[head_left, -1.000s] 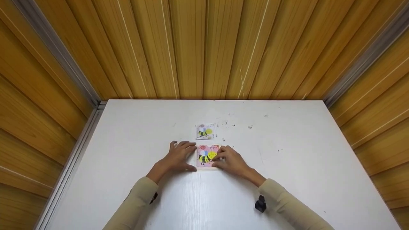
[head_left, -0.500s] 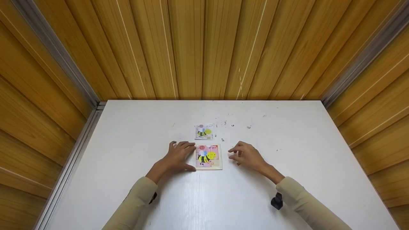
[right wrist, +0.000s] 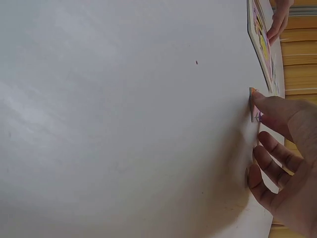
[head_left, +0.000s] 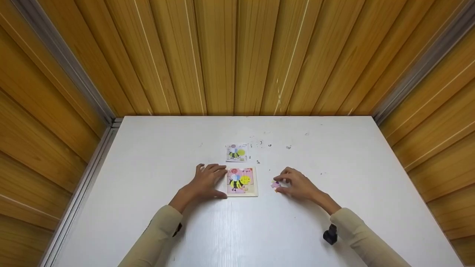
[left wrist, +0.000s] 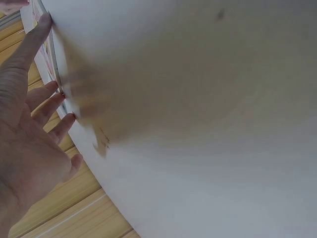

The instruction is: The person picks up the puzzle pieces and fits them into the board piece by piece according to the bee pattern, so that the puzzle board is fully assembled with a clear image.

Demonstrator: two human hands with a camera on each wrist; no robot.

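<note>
A small square wooden jigsaw board (head_left: 252, 190) with a bee picture lies flat on the white table. Its lower right corner shows bare pale wood. My left hand (head_left: 207, 181) rests against the board's left side, thumb near the lower corner and fingertips near the upper one; the left wrist view shows the fingers (left wrist: 48, 110) spread along that edge. To the right of the board, my right hand (head_left: 297, 184) pinches a pink jigsaw piece (head_left: 275, 185) between thumb and fingers. In the right wrist view the piece (right wrist: 255, 113) stands tilted on edge close to the tabletop, partly covered by the thumb.
Just behind the board lies a card (head_left: 236, 152) printed with the same bee. Dark scuff marks (head_left: 269, 145) dot the table (head_left: 167, 141) near it. Corrugated wood-look panels (head_left: 222, 55) enclose the back and sides. A black device (head_left: 330, 234) hangs under the right sleeve.
My right hand has moved right, away from the board's lower right corner, baring wood there. The pink piece now shows in its fingers. My left hand has stayed put.
</note>
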